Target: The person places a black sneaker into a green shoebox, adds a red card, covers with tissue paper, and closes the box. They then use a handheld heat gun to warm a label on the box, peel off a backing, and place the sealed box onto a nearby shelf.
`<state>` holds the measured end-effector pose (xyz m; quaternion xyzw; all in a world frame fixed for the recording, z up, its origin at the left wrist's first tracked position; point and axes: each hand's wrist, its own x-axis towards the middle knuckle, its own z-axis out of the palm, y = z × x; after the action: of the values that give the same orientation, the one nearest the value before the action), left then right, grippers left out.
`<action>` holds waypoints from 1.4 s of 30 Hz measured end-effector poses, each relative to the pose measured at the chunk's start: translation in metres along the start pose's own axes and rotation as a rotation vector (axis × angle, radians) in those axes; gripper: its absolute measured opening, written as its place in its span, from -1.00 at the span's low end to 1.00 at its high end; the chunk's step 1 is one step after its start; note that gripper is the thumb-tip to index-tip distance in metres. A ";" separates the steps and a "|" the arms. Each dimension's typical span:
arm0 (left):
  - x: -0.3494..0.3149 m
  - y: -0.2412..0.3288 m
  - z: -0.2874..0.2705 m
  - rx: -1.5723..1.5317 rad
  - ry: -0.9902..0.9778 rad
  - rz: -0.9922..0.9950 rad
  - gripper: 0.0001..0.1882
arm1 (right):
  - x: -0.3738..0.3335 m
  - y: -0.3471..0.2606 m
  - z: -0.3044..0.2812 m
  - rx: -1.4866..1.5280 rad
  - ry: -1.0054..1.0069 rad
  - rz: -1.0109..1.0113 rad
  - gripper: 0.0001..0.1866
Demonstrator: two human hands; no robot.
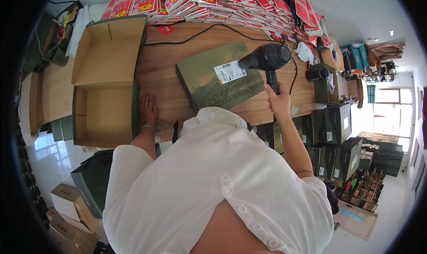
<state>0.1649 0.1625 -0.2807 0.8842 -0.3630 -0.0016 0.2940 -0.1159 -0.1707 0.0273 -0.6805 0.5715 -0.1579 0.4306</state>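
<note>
In my right hand [279, 102] is a black hair dryer [269, 57], its handle wrapped by my fingers. Its nozzle points left, close over a white label [230, 72] on the lid of a closed dark green shoe box [200, 82]. That box lies at a slant on the wooden table [162, 71] in front of me. My left hand [148, 110] rests on the tabletop with its fingers stretched out, holding nothing. Beside it, on the left, an open box [106, 107] with a brown inside stands with its lid swung back.
Stacks of red and white printed packets [213, 5] line the table's far edge. A black cable [191, 38] runs across the wood. Several green boxes [333, 120] are piled at the right, and cardboard cartons [73, 205] stand on the floor at the lower left.
</note>
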 end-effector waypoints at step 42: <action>0.000 -0.002 0.004 -0.002 -0.012 -0.002 -0.46 | -0.037 0.004 0.030 -0.073 -0.150 -0.135 -0.58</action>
<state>0.1657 0.1617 -0.2849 0.8842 -0.3640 -0.0078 0.2928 -0.1085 -0.1252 0.0173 -0.7425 0.4959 -0.1143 0.4354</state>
